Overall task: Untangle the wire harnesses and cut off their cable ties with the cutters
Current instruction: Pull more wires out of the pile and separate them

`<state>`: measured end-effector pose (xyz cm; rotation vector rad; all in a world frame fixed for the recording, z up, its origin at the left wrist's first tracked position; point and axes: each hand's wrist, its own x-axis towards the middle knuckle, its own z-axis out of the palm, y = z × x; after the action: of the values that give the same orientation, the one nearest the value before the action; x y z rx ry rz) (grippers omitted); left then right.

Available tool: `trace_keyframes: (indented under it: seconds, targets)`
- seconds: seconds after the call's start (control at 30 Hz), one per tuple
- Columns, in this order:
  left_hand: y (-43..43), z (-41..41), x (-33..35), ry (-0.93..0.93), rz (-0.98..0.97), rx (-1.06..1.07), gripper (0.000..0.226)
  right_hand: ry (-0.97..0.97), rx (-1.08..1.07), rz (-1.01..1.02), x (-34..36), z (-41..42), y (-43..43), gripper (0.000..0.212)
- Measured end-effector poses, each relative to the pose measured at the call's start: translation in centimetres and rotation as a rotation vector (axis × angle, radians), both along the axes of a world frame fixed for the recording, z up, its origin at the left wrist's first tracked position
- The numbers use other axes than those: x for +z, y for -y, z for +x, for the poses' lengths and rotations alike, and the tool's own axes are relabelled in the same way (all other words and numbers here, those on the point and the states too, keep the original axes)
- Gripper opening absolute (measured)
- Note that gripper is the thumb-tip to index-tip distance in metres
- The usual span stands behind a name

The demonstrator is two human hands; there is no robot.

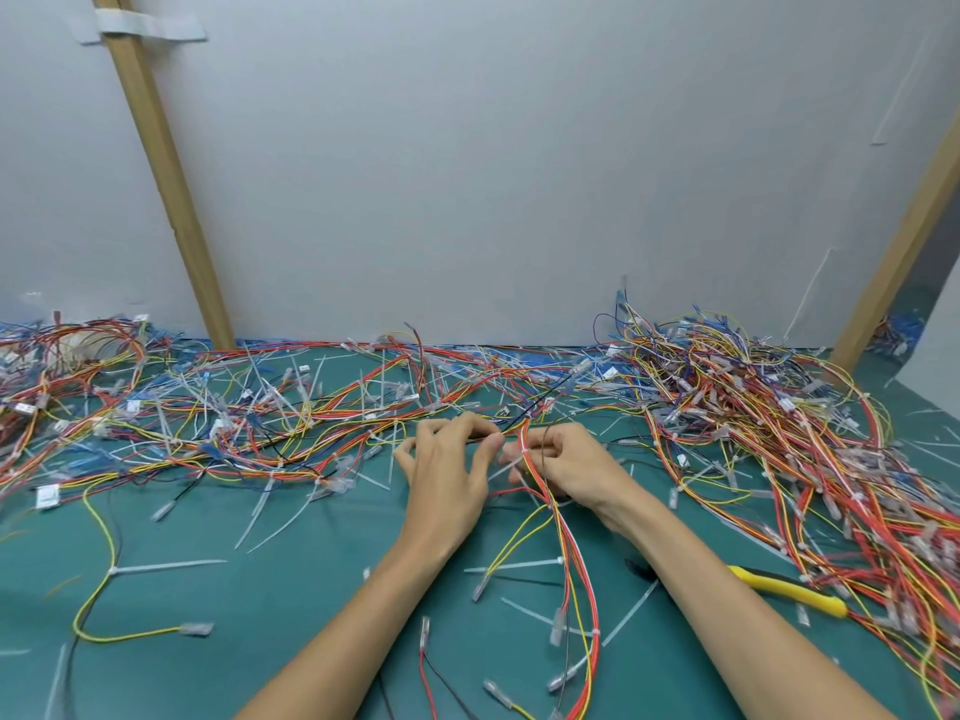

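Note:
A red, orange and yellow wire harness (569,550) runs from the table's near edge up to the middle, bound by a white cable tie (523,452). My right hand (569,467) grips this bundle just beside the tie, fingers curled round it. My left hand (449,462) pinches thin wires between thumb and forefinger right next to it, its other fingers spread. The cutters (779,589), with yellow handles, lie on the green mat right of my right forearm, untouched.
Tangled harnesses cover the back of the mat, with a dense pile (779,407) at the right and another (78,376) at the left. Cut white ties (280,517) are scattered about. A loose yellow wire (98,579) lies near left. A white wall with wooden battens stands behind.

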<state>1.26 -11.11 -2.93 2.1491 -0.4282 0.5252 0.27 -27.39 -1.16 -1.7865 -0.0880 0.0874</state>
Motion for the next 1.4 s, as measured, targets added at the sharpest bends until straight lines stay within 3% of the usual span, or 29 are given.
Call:
trace_keyframes:
  seconds: [0.2,0.33,0.47,0.6,0.77,0.93,1.03,1.17,1.3,1.4]
  targets:
    - [-0.1,0.2,0.0,-0.007,0.015,-0.067,0.009,0.091,0.038,-0.051,-0.5,0.1,0.2,0.018]
    - [0.3,0.1,0.1,-0.045,0.076,-0.086,0.01,0.144,0.046,-0.106,0.0,-0.1,0.0,0.01]
    - [1.0,-0.5,0.0,-0.032,0.19,-0.063,0.015,0.16,0.038,-0.161,0.3,0.1,0.0,0.031]
    - [1.2,-0.8,0.1,-0.015,0.258,-0.012,0.016,0.149,0.062,-0.156,0.7,0.2,-0.1,0.035]
    - [1.2,-0.7,0.2,-0.089,0.224,-0.015,0.012,0.121,0.078,-0.2,1.0,0.3,-0.2,0.019]
    - [1.1,-0.7,0.3,-0.1,0.23,-0.022,0.014,0.063,0.08,-0.194,1.0,0.2,0.0,0.025]
    - [0.9,-0.5,0.2,-0.074,0.279,-0.037,0.012,0.03,0.089,-0.178,0.9,-0.2,0.0,0.012]
    - [0.6,-0.1,0.4,-0.061,0.242,-0.062,0.012,-0.024,0.061,-0.161,0.6,-0.6,0.5,0.029]
    - [0.3,-0.1,0.5,-0.049,0.161,-0.099,0.008,-0.046,-0.02,-0.141,0.7,-0.8,1.3,0.016]
    - [0.2,0.0,0.4,-0.066,0.125,-0.107,0.006,-0.048,-0.088,-0.061,0.6,-0.9,1.4,0.031]
